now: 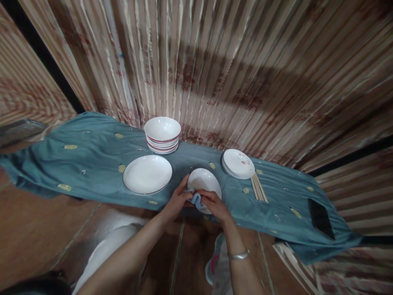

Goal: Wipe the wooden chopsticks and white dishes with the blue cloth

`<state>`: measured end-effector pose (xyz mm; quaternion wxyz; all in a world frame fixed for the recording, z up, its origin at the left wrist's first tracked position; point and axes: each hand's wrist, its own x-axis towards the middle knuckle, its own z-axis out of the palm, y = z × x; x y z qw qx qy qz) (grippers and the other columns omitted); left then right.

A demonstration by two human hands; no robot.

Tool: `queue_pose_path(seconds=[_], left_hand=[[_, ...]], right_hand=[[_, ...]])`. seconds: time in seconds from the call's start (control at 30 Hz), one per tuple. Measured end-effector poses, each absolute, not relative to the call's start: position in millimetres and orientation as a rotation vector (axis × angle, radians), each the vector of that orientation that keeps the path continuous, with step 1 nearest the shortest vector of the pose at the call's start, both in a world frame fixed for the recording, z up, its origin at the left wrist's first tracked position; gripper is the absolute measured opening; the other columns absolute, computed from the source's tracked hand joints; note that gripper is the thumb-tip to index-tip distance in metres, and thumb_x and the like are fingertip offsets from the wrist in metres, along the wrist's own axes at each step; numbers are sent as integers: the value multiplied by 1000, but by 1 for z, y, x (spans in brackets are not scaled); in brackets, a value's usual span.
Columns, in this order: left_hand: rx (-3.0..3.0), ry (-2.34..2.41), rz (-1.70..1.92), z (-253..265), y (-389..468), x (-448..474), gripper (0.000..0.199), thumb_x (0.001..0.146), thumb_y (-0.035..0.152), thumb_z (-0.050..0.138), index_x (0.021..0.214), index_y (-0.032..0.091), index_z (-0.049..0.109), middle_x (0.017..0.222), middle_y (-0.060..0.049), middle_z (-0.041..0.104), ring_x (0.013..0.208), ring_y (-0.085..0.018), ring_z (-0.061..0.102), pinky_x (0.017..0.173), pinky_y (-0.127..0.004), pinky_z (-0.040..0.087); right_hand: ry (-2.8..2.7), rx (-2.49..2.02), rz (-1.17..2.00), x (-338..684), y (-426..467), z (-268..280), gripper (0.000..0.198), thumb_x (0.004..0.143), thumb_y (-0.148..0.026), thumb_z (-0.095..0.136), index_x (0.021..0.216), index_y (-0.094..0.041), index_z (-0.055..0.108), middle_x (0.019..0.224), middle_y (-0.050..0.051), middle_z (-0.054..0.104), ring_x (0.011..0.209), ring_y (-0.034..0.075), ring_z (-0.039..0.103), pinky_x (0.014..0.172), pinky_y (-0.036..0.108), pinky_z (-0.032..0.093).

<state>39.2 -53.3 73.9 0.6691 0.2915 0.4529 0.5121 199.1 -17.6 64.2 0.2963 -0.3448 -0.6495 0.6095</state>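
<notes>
Near the front edge of the cloth-covered table, a small white plate point(206, 178) is between my two hands. My left hand point(177, 200) grips its left rim, index finger along the side and thumb close to a crumpled light-blue cloth point(197, 199). The fingers of my right hand point(214, 204) are closed on that cloth, pressing it against the near part of the plate. Part of the plate is hidden under my hands and the cloth.
Left of my hands lies a large white oval plate point(147, 175), with a stack of white bowls point(162, 130) behind it. To the right are stacked floral plates point(238, 163), several chopsticks point(259, 187) and a black phone point(321, 218). A pleated curtain point(196, 69) hangs behind the table.
</notes>
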Motion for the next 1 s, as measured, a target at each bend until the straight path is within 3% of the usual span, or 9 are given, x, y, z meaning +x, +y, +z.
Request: queue_pose_path(seconds=[0.2, 0.47, 0.77, 1.0], left_hand=[[700, 990, 1144, 72, -52, 35, 85, 66, 21, 61, 145, 22, 29, 75, 2, 61, 61, -12, 53, 57, -25, 47], [740, 976, 1110, 78, -54, 32, 87, 64, 19, 60, 145, 25, 28, 95, -5, 67, 75, -19, 60, 67, -36, 53], [766, 1030, 1095, 78, -53, 31, 90, 65, 23, 60, 147, 23, 23, 102, -7, 67, 81, -21, 60, 66, -34, 53], [739, 982, 1095, 71, -52, 27, 93, 66, 25, 61, 148, 21, 17, 107, -9, 65, 86, -23, 60, 70, -37, 54]], right_hand=[[-1948, -990, 1508, 212, -30, 69, 24, 73, -16, 48, 78, -19, 71, 97, 3, 69, 88, 16, 62, 79, 27, 45], [-2201, -1226, 1110, 241, -36, 64, 25, 70, -10, 46, 69, -19, 69, 84, 3, 70, 82, 17, 63, 79, 27, 46], [-2248, -1579, 459, 242, -29, 51, 26, 77, -13, 45, 75, -17, 70, 89, 7, 70, 91, 21, 61, 89, 33, 44], [-2089, -1574, 189, 235, -16, 38, 31, 80, -11, 41, 89, -17, 70, 103, 10, 67, 102, 21, 55, 93, 36, 44]])
